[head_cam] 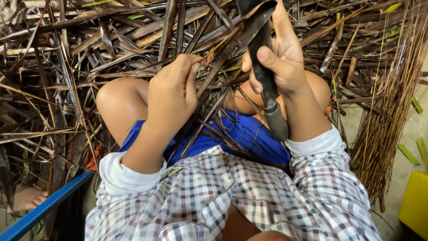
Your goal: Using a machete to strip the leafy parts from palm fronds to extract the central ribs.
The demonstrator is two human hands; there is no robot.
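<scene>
My right hand (281, 58) grips the dark handle of a knife (267, 80), whose blade points up and away into the pile. My left hand (174, 89) is closed on a long dry brown palm leaf strip (218, 67) that runs diagonally up toward the blade. The blade meets the strip near the top middle. Both hands work above my bare knees and blue shorts (223, 138); my checked shirt fills the bottom.
A thick heap of dry dark leaf strips (67, 53) lies all around the front and left. A bundle of thin stripped ribs (388, 116) lies at the right. A blue bar (44, 207) sits lower left, a yellow box (414, 203) lower right.
</scene>
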